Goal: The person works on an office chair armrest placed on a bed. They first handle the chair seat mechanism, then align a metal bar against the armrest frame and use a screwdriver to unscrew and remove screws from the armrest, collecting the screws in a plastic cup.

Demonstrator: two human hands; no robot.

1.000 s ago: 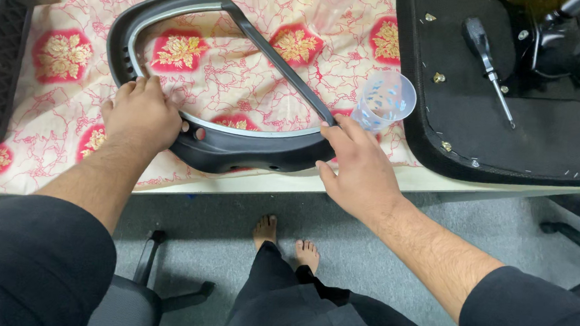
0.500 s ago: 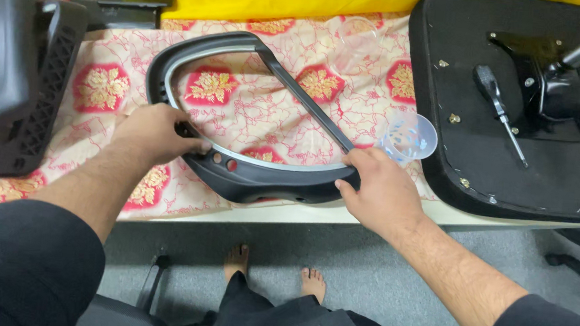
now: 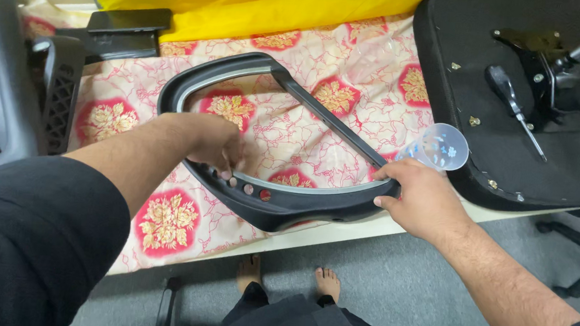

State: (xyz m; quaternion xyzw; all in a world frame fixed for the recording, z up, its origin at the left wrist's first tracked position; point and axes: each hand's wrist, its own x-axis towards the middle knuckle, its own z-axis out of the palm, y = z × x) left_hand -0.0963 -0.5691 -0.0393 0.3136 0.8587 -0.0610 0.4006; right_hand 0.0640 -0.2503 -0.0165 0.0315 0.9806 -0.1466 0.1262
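While my right hand (image 3: 419, 202) stays clamped on the right end of the black chair armrest frame (image 3: 280, 200), my left hand (image 3: 212, 142) has come off the outer edge and moved up onto the inner rim, fingertips pinched together right by the row of screw holes (image 3: 246, 188). The frame lies flat on the floral cloth (image 3: 107, 120) at the surface's near edge. Looks like I've gone from steadying it to working at those holes. Clear plastic cup (image 3: 437, 147) sits just beside my right hand.
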